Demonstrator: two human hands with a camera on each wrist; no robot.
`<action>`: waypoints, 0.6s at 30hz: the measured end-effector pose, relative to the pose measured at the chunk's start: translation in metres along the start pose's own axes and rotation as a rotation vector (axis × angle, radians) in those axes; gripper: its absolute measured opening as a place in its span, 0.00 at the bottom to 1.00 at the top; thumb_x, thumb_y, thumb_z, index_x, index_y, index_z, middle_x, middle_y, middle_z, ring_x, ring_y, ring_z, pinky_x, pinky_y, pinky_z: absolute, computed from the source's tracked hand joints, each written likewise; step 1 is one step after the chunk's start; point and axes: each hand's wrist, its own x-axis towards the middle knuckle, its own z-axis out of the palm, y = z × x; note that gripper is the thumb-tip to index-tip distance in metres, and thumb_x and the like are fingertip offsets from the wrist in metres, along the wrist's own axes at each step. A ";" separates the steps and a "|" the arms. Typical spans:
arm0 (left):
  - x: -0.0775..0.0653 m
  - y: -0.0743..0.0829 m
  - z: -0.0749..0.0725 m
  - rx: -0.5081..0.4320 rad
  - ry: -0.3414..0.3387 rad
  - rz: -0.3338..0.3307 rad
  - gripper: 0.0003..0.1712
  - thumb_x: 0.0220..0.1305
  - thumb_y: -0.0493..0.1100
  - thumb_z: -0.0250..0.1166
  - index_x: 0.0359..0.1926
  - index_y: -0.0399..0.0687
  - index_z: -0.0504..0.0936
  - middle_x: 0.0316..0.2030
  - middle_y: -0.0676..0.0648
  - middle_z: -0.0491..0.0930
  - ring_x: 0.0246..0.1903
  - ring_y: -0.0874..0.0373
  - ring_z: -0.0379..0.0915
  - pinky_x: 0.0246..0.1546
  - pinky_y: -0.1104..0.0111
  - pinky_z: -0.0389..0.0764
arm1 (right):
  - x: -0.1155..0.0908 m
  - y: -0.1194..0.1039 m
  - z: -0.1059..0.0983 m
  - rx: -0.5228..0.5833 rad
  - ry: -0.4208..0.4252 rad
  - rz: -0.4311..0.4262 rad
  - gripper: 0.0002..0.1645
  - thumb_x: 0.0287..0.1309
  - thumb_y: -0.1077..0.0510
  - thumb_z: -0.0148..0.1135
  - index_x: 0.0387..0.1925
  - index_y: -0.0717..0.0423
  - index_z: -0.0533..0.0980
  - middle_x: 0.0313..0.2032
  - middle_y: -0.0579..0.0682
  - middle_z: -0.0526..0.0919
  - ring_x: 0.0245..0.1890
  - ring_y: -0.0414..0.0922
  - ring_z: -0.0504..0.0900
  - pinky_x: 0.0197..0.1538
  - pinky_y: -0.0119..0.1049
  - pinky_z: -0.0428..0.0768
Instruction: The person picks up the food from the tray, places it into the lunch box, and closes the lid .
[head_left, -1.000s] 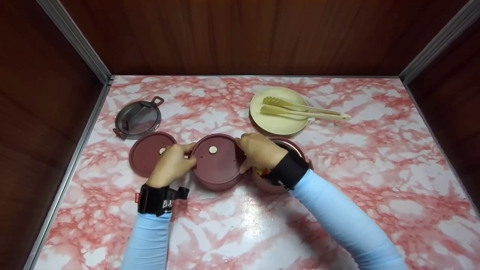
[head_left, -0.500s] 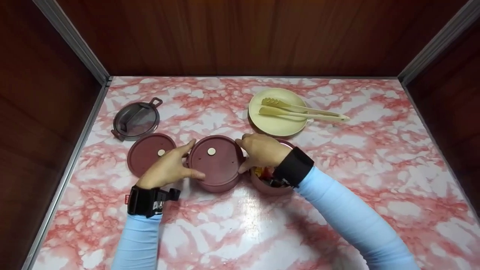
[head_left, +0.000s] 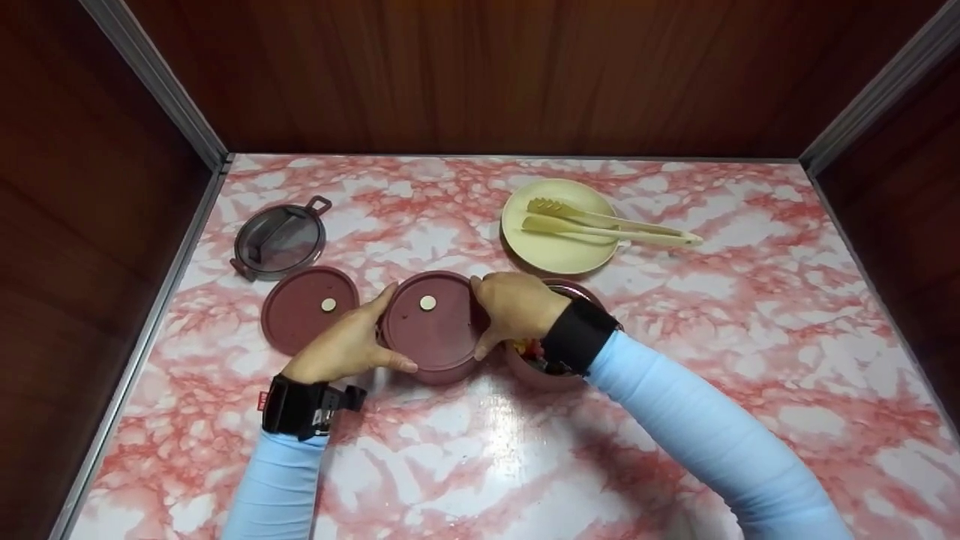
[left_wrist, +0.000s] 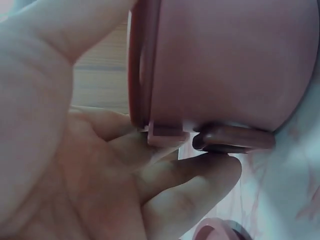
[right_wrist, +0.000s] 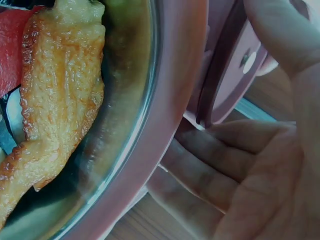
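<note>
A round maroon lunch box (head_left: 435,341) with its lid on and a cream knob (head_left: 427,303) stands at the middle of the table. My left hand (head_left: 341,351) holds its left side, thumb at the front rim, fingers by a side clip (left_wrist: 167,138) and a small handle (left_wrist: 245,139). From the opposite side my right hand (head_left: 521,307) grips the lid's rim, thumb toward the front. Under my right wrist is an uncovered maroon lunch box (head_left: 544,379). In it the right wrist view shows a browned chicken wing (right_wrist: 65,85) beside a red piece (right_wrist: 12,45).
A loose maroon lid (head_left: 296,319) lies at the left, with a glass-topped bowl (head_left: 279,241) behind it. Pale green tongs (head_left: 637,234) rest across a matching plate (head_left: 562,259) at the back. Dark wood panels (head_left: 480,82) wall the table in.
My left hand let its fingers spread away from the lid's edge, then came back round the box, thumb now at the front. My right hand stays at the rim.
</note>
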 end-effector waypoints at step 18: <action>0.002 0.005 -0.001 0.041 -0.009 0.007 0.76 0.39 0.65 0.80 0.77 0.37 0.46 0.71 0.36 0.60 0.67 0.48 0.62 0.65 0.55 0.66 | 0.005 0.001 0.000 -0.019 0.013 -0.007 0.55 0.27 0.29 0.81 0.52 0.62 0.75 0.40 0.55 0.81 0.43 0.52 0.80 0.49 0.48 0.78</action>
